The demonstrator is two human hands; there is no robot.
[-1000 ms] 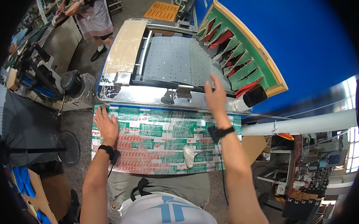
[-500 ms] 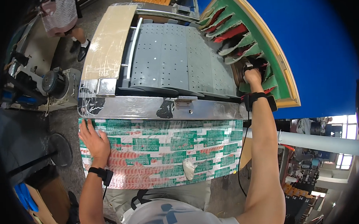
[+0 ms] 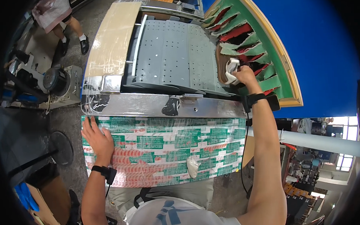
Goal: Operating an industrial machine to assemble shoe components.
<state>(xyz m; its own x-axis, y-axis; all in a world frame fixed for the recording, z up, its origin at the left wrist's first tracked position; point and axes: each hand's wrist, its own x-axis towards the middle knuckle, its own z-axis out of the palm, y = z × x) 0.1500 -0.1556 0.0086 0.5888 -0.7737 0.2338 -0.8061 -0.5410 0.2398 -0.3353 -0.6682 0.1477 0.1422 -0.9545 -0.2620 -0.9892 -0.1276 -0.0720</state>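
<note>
My right hand reaches to the tunnel mouth at the right end of the slatted conveyor. Its fingers close on a sandal with a pale white strap and a brown footbed, lying on the grey slats. The far part of what it grips is hidden by the hand and the hanging strips. My left hand lies with fingers spread on the left part of a ledge covered in green, white and red tape. A crumpled white wad sits on that ledge.
A metal rail runs between ledge and conveyor. A beige board covers the conveyor's left end. The tunnel has a wooden frame and blue wall. A motor stands left; another person's legs show beyond.
My right hand has drawn slightly left and out of the strips, bringing the white-strapped sandal into view. The other person's legs have shifted. My left hand stays on the ledge.
</note>
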